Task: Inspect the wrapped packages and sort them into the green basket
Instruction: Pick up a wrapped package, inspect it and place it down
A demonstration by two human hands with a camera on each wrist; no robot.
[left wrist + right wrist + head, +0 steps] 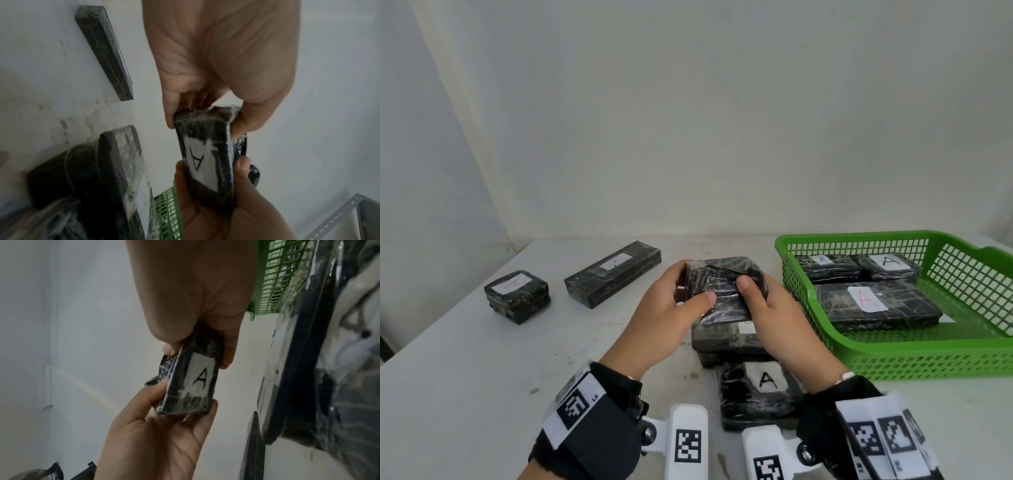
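1. Left hand [664, 318] and right hand [770, 318] hold one black wrapped package [724, 291] between them, raised above the tabletop [465, 370], centre of the head view.
2. Grip, both hands: thumbs on top, fingers curled under, clamped on the package ends.
3. Wrist views: the package's white label, marked "A" [202, 378], faces down toward the palms.
4. Green basket [893, 359], right of frame, holds three labelled packages [873, 301].
5. Two more packages lie stacked directly below the hands [753, 394], lower centre; the nearer one shows an "A".
6. Left of frame: a long package [613, 274] and a small block [517, 296], apart from each other, both labelled.
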